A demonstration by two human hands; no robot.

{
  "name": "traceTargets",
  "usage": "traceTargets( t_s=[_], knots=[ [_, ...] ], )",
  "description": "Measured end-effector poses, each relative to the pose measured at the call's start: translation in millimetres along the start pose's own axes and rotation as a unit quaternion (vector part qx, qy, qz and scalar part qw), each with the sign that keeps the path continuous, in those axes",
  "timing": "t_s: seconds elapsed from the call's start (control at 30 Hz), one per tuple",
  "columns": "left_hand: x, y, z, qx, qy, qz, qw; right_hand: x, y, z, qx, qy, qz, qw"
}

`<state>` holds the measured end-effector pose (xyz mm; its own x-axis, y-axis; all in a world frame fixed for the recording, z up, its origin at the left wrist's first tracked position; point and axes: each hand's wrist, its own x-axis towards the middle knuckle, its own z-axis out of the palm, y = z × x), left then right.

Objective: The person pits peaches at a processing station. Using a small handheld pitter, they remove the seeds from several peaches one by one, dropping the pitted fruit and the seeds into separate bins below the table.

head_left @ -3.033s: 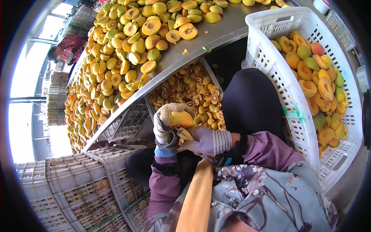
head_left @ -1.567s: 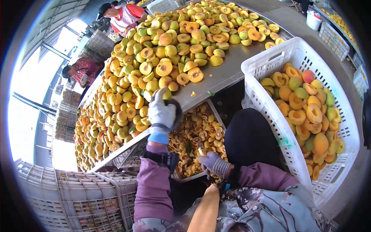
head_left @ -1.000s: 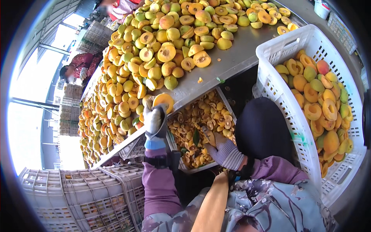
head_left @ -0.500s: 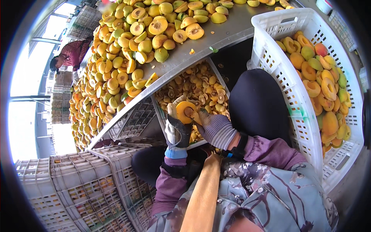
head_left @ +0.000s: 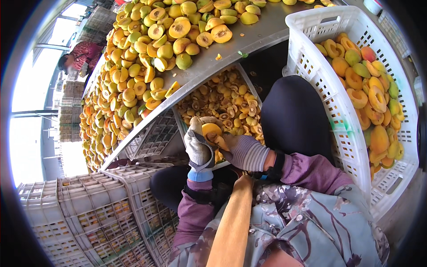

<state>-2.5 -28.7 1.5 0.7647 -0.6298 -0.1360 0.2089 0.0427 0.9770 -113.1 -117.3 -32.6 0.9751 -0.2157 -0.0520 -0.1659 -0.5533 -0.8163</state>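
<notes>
My left hand (head_left: pixel 199 144), in a pale glove with a blue cuff, is closed around a yellow peach half (head_left: pixel 211 129) just above the crate of scraps. My right hand (head_left: pixel 249 152), in a striped purple-grey glove, is closed with its fingertips against the peach half's brown centre. Whatever that hand grips is hidden by the fingers. Under both hands lies a crate filled with peach pits and scraps (head_left: pixel 220 100). Halved peaches (head_left: pixel 129 93) are heaped on the metal table (head_left: pixel 222 58) beyond it.
To my right stands a white plastic crate (head_left: pixel 311 80) holding pitted peach halves (head_left: pixel 378 100). Stacked pale crates (head_left: pixel 93 213) are at lower left. My knee (head_left: pixel 293 120) sits between the scraps and the white crate. Another person (head_left: pixel 84 55) bends by the table at far left.
My left hand has turned and wrapped further over the peach half, covering more of it. My right hand has shifted slightly left and down. The person at far left has moved a little.
</notes>
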Motion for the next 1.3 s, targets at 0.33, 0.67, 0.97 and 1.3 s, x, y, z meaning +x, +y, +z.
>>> traceTargets(
  t_s=[0.33, 0.67, 0.97, 1.3],
  knots=[
    [13, -2, -6, -0.034, -0.134, 0.018, 0.99, -4, -9, -23, 0.532, -0.233, 0.075, 0.81],
    [48, -15, -46, 0.015, 0.18, 0.109, 0.978, 14, 11, 7, 0.433, -0.141, 0.187, 0.871],
    [44, 104, 54, -0.136, -0.18, 0.115, 0.967, 8, 13, 10, -0.041, 0.187, -0.053, 0.98],
    [67, 60, -144, 0.041, 0.201, 0.101, 0.974, 10, 4, 3, -0.064, 0.076, -0.001, 0.995]
  ],
)
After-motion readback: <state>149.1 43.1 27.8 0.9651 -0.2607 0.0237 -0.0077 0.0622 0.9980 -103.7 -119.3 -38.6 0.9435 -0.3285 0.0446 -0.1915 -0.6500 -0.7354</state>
